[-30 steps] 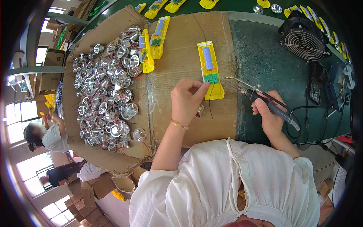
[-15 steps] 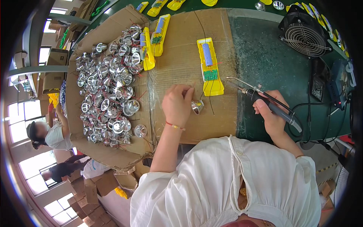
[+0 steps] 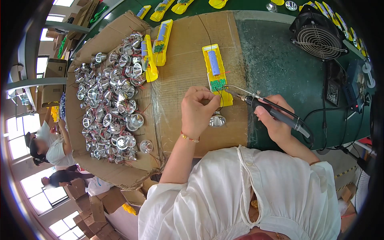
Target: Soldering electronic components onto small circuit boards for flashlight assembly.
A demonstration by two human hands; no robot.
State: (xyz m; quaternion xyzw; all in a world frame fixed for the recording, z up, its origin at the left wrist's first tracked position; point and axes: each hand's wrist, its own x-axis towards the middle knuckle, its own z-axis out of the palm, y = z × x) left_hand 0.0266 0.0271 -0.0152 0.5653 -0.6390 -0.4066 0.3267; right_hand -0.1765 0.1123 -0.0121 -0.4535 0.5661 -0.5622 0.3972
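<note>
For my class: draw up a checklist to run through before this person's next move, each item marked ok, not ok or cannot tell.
1. Yellow casing lying open on the cardboard: ok.
2. Green circuit board and blue cell in the casing: ok.
3. Soldering iron in the right hand: ok.
4. Iron's tip touching the board: cannot tell; it is very close.
5. Wire pinched by the left hand: cannot tell; too small.
6. No loose parts near the casing: not ok; a silver reflector is close by.
</note>
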